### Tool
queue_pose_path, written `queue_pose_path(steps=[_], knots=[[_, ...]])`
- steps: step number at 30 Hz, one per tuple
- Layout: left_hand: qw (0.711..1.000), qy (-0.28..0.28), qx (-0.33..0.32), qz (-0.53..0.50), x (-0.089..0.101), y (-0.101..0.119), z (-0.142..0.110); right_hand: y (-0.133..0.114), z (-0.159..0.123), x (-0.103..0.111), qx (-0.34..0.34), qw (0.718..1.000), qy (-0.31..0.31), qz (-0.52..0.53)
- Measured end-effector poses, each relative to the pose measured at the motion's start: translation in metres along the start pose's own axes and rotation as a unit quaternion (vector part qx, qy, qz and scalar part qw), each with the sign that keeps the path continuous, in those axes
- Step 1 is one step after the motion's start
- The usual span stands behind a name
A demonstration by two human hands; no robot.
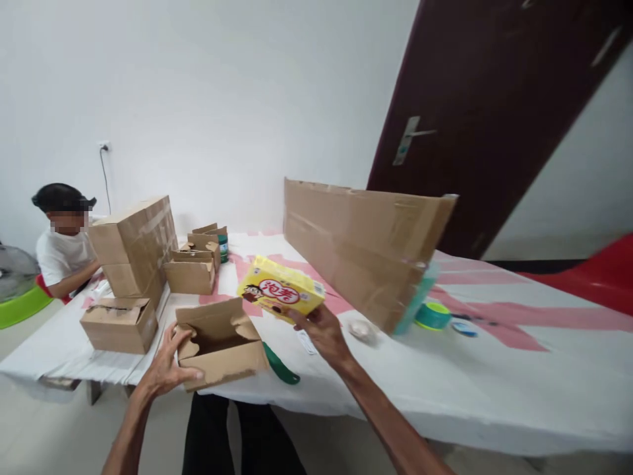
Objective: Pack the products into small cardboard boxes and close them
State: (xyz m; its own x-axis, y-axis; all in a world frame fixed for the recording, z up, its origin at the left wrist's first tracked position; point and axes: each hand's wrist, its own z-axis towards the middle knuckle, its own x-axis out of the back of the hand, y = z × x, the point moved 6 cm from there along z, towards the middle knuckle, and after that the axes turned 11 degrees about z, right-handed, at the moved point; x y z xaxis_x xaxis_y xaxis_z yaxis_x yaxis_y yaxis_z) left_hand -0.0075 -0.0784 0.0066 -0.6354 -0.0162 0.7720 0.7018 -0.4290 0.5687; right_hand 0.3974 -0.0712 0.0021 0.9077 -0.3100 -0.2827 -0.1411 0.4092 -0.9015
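My left hand grips the left side of an open cardboard box at the table's front edge, thumb on its front wall. The box's flaps stand up and its inside looks dark. Above and right of it, my right hand holds a yellow packet with a red and white label and a cartoon figure. The fingers close on the packet's lower right corner, and it is tilted in the air. A dark green curved object lies against the box's right side, partly hidden by it.
Closed cardboard boxes and a smaller one stand left. Open boxes and a green jar sit behind. A large cardboard panel stands at centre right, near tape rolls. A person sits at far left.
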Motion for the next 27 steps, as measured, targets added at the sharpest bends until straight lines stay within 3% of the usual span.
queue_pose_path(steps=[3,5,10,13,18,27], knots=[[1.0,-0.008,-0.025,-0.013,-0.005,-0.001,-0.005,0.011,0.026,0.003,-0.006,1.0,0.0,0.001],[0.998,-0.019,-0.055,-0.025,-0.006,0.0,-0.01,0.021,0.041,-0.011,-0.021,0.999,-0.03,-0.004],[0.996,-0.032,-0.078,-0.028,-0.006,0.006,-0.021,0.071,0.067,-0.091,-0.076,0.979,-0.186,-0.036],[0.997,-0.036,-0.064,-0.028,-0.005,0.009,-0.021,0.11,0.074,-0.134,-0.102,0.962,-0.241,-0.081],[0.998,-0.047,-0.036,-0.022,-0.011,0.008,-0.016,0.154,0.086,-0.173,-0.104,0.958,-0.243,-0.109],[0.999,-0.038,-0.004,-0.016,-0.008,0.018,-0.013,0.193,0.106,-0.2,-0.117,0.955,-0.224,-0.154]])
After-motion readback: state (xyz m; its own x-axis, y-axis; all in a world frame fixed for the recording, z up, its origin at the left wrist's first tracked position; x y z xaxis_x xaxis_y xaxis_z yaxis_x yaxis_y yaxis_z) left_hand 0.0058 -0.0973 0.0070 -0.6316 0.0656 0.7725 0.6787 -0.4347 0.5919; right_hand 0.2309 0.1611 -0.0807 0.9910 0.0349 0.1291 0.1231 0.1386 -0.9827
